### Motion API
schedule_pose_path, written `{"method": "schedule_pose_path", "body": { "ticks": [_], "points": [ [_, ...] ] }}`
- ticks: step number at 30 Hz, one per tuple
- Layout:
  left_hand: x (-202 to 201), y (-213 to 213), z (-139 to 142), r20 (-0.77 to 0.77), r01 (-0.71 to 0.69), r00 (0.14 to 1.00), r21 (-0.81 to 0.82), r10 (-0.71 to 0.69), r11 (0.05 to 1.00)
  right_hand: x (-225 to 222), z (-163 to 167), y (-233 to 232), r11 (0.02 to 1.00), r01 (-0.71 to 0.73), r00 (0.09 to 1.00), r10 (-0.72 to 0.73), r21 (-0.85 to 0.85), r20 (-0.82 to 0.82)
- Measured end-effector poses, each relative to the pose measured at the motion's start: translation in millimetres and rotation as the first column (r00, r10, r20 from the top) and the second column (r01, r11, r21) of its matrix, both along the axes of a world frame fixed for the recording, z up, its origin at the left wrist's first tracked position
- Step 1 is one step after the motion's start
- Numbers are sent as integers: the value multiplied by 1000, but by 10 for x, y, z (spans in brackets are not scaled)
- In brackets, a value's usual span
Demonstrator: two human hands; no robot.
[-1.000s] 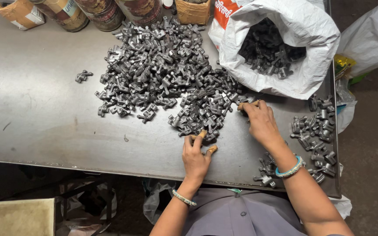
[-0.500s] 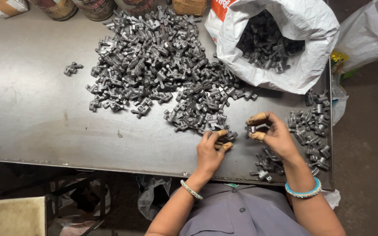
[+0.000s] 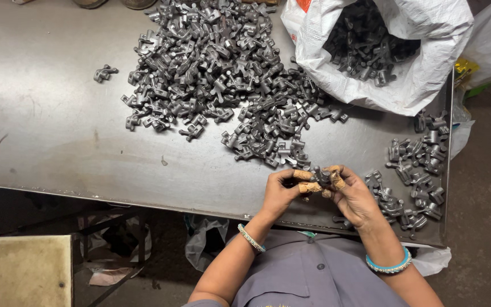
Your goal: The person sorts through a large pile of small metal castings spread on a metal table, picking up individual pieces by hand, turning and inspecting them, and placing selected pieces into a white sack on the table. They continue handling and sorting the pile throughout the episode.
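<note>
I see the big pile of metal parts (image 3: 223, 74) in the middle of the table (image 3: 46, 142) | one stray part (image 3: 104, 73) to its left | the open sack (image 3: 393, 51) with parts behind right | smaller heap (image 3: 416, 170) at the right edge | both hands, left hand (image 3: 282, 190) and right hand (image 3: 353, 196), at the near edge, together around one part (image 3: 320, 176), between pile and heap.

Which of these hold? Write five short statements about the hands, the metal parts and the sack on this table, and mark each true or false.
1. Both hands, left hand and right hand, meet on one small metal part. True.
2. The white sack is empty. False: dark metal parts fill its open mouth.
3. The big pile of metal parts lies on the steel table. True.
4. The smaller group of parts lies left of the hands. False: it lies on their right side, near the table's edge.
5. The fingertips are bare. False: tan wrappings cover several.
</note>
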State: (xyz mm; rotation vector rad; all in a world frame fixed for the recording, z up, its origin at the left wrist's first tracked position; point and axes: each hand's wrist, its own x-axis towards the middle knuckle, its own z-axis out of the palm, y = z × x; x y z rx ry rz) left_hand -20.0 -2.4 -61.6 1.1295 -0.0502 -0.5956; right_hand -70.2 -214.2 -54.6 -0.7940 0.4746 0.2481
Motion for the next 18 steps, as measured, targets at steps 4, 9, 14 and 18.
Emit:
{"method": "schedule_pose_path", "body": {
  "ticks": [4, 9, 14, 18],
  "points": [
    [-25, 18, -54, 15, 1, 1000, 12, -1, 1000, -52, -18, 44, 998, -22, 1000, 22, -53, -11],
    [-29, 63, -3, 9, 17, 1000, 77, -18, 997, -93, 50, 53, 976, -101, 992, 114, -195, 54],
    [25, 246, 175, 293, -70, 954, 433, -67, 899, 112, 340, -257, 841, -391, 920, 372, -375, -125],
    [108, 355, 336, 440, -251, 897, 464, 24, 849, 392, 686, -331, 969, 66, 938, 21, -238, 346]
  ]
}}
